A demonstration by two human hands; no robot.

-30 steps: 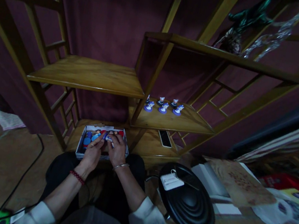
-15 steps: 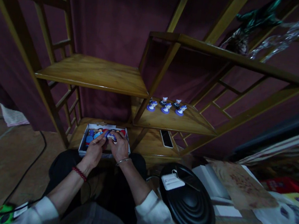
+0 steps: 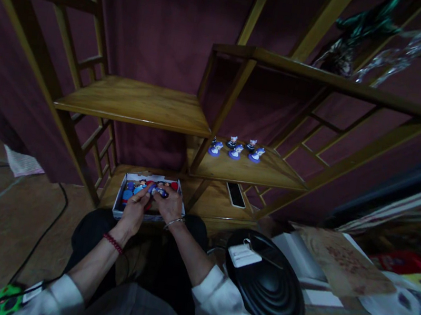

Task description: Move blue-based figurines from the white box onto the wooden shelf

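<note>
Head camera, read from the left of the frame: a bare wooden shelf board [image 3: 135, 103] spans the centre left, and below it, low in the middle, a shallow white box [image 3: 120, 202] of small coloured figurines rests on the bottom shelf. Both hands reach into that box. The left hand [image 3: 133, 210], with a red bead bracelet at the wrist, and the right hand [image 3: 171, 205], with a thin bangle, meet over a blue and white figurine [image 3: 159, 190] at the box's middle; their fingertips appear pinched on it together, though the dim light leaves each grip's exact closure hard to read. Right of centre, six blue-based figurines [image 3: 235, 150] already stand in two rows on the middle shelf, so part of the set seems placed, while several pieces remain in the box. A dark phone [image 3: 236, 195] lies on the bottom shelf beneath them, and a black round stool [image 3: 273, 290] sits lower right.
</note>
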